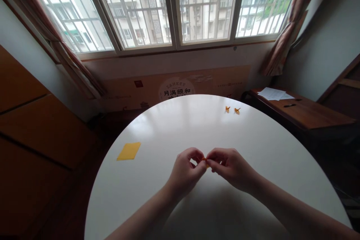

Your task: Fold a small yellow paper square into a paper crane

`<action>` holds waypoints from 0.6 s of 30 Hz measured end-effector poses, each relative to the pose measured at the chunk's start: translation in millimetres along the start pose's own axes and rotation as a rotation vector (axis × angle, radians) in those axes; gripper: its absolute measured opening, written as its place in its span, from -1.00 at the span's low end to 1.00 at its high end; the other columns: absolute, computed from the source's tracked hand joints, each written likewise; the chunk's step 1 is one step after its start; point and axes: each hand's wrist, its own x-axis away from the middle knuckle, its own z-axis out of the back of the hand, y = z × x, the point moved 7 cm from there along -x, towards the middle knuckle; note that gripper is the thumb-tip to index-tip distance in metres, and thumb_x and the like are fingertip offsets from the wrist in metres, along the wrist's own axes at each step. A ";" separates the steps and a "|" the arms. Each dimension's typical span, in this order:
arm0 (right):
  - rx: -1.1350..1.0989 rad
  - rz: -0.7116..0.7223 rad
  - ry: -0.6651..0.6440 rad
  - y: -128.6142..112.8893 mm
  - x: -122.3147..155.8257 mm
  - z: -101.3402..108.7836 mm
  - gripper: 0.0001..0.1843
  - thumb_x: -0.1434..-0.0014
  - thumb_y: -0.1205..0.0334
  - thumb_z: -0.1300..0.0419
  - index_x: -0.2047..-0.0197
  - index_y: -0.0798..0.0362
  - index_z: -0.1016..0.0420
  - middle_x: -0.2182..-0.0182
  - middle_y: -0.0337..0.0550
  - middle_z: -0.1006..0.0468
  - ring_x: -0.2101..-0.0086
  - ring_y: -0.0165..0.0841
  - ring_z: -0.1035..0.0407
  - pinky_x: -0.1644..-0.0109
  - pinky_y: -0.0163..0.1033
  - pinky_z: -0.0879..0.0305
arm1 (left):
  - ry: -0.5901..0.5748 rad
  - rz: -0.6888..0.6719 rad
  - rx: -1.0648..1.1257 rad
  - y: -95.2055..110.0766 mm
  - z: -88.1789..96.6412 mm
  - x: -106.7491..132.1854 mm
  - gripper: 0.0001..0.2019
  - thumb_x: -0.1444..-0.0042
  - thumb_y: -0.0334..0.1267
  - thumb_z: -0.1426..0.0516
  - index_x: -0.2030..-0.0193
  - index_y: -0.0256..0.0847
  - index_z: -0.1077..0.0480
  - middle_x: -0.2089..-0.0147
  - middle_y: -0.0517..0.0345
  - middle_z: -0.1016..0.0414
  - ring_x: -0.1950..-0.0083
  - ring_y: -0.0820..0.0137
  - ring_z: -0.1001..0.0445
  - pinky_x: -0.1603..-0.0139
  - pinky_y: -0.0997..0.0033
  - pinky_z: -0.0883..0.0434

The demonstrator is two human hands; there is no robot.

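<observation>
Above the white round table (pixel 135 198), my two hands meet fingertip to fingertip. Between them is a small piece of folded orange-yellow paper (pixel 207 164), mostly covered by the fingers. My left hand (pixel 188 168) pinches its left side with thumb and forefinger. From the other side my right hand (pixel 229 165) pinches it the same way. The exact shape of the paper is too small and hidden to make out. Toward the far right edge of the table stand two small folded paper birds, a left one (pixel 227 109) and a right one (pixel 237 111).
A stack of square yellow paper (pixel 128 151) lies at the table's left. Right of the table, a brown wooden desk (pixel 315 114) carries white sheets (pixel 275 93) and a dark thin object (pixel 289 105). A barred window (pixel 176 11) with curtains is behind.
</observation>
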 end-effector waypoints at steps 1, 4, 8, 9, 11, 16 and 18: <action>0.028 0.025 0.004 -2.8 1.4 -0.3 -0.88 -0.21 0.33 -0.22 0.31 0.04 -0.60 0.48 -0.23 -0.60 0.45 -0.39 -0.44 0.39 -0.35 -0.31 | 0.007 -0.015 -0.031 1.7 -0.1 0.9 -0.96 0.00 -0.34 -0.18 0.44 -0.24 -0.43 0.42 0.14 -0.48 0.37 0.41 -0.41 0.43 0.51 -0.32; 0.097 0.090 0.018 -10.2 4.5 -1.7 -0.87 -0.20 0.36 -0.21 0.32 0.03 -0.59 0.46 -0.25 -0.61 0.44 -0.40 -0.45 0.37 -0.34 -0.29 | 0.029 -0.056 -0.128 7.2 0.1 2.5 -0.96 0.07 -0.41 -0.14 0.48 -0.23 -0.39 0.44 0.18 -0.44 0.39 0.43 -0.38 0.41 0.50 -0.31; 0.146 0.138 0.042 -16.1 5.9 -3.1 -0.86 -0.20 0.37 -0.19 0.32 0.02 -0.58 0.45 -0.25 -0.63 0.44 -0.39 -0.46 0.36 -0.33 -0.29 | 0.026 -0.067 -0.186 11.7 0.4 2.5 -0.95 0.11 -0.42 -0.12 0.51 -0.22 -0.37 0.47 0.19 -0.42 0.41 0.43 -0.35 0.40 0.49 -0.28; 0.153 0.140 0.045 -16.7 6.0 -3.2 -0.86 -0.20 0.37 -0.19 0.32 0.02 -0.58 0.44 -0.24 -0.63 0.44 -0.38 -0.46 0.36 -0.32 -0.30 | 0.020 -0.064 -0.186 11.9 0.6 2.2 -0.95 0.11 -0.42 -0.12 0.52 -0.22 -0.37 0.47 0.20 -0.42 0.41 0.43 -0.35 0.40 0.49 -0.28; 0.163 0.134 0.047 -16.9 6.2 -2.9 -0.87 -0.21 0.34 -0.20 0.31 0.01 -0.58 0.43 -0.22 -0.64 0.43 -0.36 -0.47 0.36 -0.31 -0.31 | 0.007 -0.054 -0.182 11.3 1.2 1.6 -0.95 0.10 -0.40 -0.12 0.52 -0.22 -0.36 0.48 0.20 -0.42 0.41 0.42 -0.35 0.40 0.49 -0.27; 0.177 0.116 0.066 -14.7 6.8 0.4 -0.86 -0.20 0.35 -0.20 0.30 -0.01 -0.59 0.41 -0.19 -0.64 0.42 -0.31 -0.49 0.36 -0.29 -0.34 | -0.019 -0.020 -0.172 6.1 4.1 -0.6 -0.94 0.07 -0.35 -0.13 0.52 -0.21 -0.36 0.49 0.20 -0.42 0.41 0.41 -0.35 0.41 0.48 -0.25; 0.188 0.115 0.066 -13.6 6.6 0.9 -0.87 -0.19 0.35 -0.20 0.29 -0.01 -0.59 0.41 -0.19 -0.65 0.42 -0.30 -0.50 0.37 -0.29 -0.34 | -0.029 -0.008 -0.183 4.2 4.9 -1.2 -0.94 0.07 -0.34 -0.13 0.52 -0.21 -0.35 0.49 0.20 -0.41 0.41 0.40 -0.34 0.41 0.47 -0.24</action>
